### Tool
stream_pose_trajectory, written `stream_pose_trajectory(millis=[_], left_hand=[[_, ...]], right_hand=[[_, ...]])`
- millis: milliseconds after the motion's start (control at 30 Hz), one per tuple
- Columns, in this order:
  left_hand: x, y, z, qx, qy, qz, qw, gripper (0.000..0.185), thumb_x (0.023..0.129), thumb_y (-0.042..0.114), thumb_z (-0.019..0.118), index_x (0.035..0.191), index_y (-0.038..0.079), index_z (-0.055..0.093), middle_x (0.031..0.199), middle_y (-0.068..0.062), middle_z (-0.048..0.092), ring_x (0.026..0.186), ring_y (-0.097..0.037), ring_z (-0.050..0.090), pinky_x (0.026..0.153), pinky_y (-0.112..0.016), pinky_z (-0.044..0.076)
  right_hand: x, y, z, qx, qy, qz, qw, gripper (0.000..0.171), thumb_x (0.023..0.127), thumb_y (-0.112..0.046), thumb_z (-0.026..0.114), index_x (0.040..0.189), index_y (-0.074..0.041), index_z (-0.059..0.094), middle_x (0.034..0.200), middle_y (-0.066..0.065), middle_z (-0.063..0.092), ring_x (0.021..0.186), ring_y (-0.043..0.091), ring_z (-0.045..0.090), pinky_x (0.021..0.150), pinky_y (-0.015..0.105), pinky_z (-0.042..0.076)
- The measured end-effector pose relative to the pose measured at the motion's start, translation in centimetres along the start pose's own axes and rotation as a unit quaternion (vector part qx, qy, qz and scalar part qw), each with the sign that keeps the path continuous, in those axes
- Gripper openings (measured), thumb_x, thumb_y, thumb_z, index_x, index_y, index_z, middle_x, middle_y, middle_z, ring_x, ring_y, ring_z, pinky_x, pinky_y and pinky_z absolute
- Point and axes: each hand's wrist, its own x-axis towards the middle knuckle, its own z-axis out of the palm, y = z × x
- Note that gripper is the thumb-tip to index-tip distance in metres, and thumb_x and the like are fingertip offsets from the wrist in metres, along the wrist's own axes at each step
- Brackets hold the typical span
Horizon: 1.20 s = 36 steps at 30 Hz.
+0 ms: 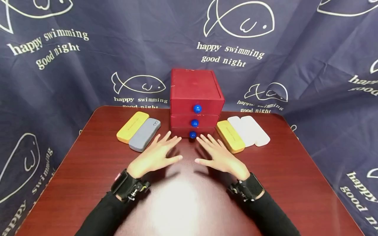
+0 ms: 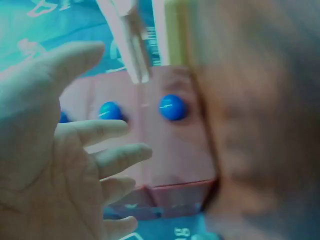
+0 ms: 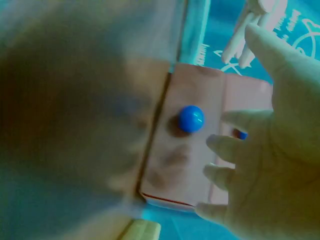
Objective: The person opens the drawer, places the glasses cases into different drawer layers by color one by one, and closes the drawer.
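Observation:
A red cabinet (image 1: 193,85) with three stacked drawers stands at the back of the table, each drawer bearing a round blue knob (image 1: 197,108). Both hands hold nothing. My left hand (image 1: 157,153) has its fingers spread, just in front of the cabinet's left side and close to a grey glasses case (image 1: 144,134). My right hand (image 1: 220,155) mirrors it on the right, fingers spread, near a yellow case (image 1: 231,137). In the left wrist view the drawer fronts and knobs (image 2: 173,107) appear beyond the fingers. The right wrist view shows the lowest knob (image 3: 191,119).
Left of the cabinet another yellow case (image 1: 133,127) lies against the grey one. Two white cases (image 1: 254,131) lie beside the right yellow case. The reddish-brown table (image 1: 295,183) reflects a bright glare at its front. A dark blue fish-print curtain (image 1: 141,39) hangs behind.

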Motion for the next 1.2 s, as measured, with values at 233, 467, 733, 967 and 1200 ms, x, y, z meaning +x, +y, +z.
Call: stream_pose_trajectory(millis=[233,467,733,967,1200], left_hand=[[0.6,-0.5,-4.5,-0.068,0.093,0.008,0.9933,0.050,0.097,0.033,0.069,0.140,0.009,0.061,0.134,-0.011,0.068,0.131,-0.033,0.060,0.110,-0.052,0.046],[3.6,-1.7,-10.3,-0.140,0.123,-0.035,0.9819,0.036,0.098,0.025,0.066,0.133,0.015,0.066,0.102,-0.005,0.079,0.099,-0.017,0.073,0.089,-0.037,0.054],[9.5,-3.3,-13.9,-0.332,0.087,-0.105,0.9335,0.035,0.101,0.013,0.055,0.132,-0.003,0.060,0.089,-0.004,0.075,0.077,-0.002,0.071,0.075,-0.017,0.054],[13.4,-4.0,-14.4,-0.389,0.025,-0.208,0.8971,0.034,0.101,0.022,0.057,0.124,-0.003,0.054,0.076,0.002,0.062,0.067,-0.006,0.065,0.066,-0.019,0.057],[15.6,-4.3,-14.1,-0.398,0.000,-0.271,0.8766,0.032,0.097,0.032,0.066,0.115,0.010,0.052,0.086,0.000,0.058,0.070,-0.010,0.064,0.078,-0.026,0.059]], right_hand=[[0.1,-0.2,-3.1,0.049,0.058,-0.019,0.997,0.077,0.092,-0.051,0.072,0.154,-0.014,0.045,0.154,0.005,0.052,0.142,0.026,0.049,0.118,0.048,0.039],[1.2,-1.1,-7.3,-0.007,0.187,-0.085,0.979,0.058,0.090,-0.033,0.078,0.139,-0.008,0.059,0.121,0.012,0.063,0.104,0.025,0.062,0.090,0.041,0.053],[4.0,-2.7,-9.2,-0.049,0.243,-0.118,0.962,0.051,0.090,-0.020,0.079,0.135,-0.008,0.058,0.112,0.012,0.055,0.088,0.024,0.063,0.065,0.034,0.056],[7.0,-3.3,-8.2,-0.158,0.270,-0.147,0.938,0.049,0.087,-0.016,0.081,0.129,-0.007,0.057,0.107,0.014,0.052,0.069,0.023,0.061,0.055,0.037,0.055],[8.6,-3.5,-7.6,-0.236,0.310,-0.147,0.909,0.039,0.085,-0.017,0.082,0.109,-0.005,0.054,0.101,0.018,0.050,0.073,0.028,0.061,0.052,0.039,0.057]])
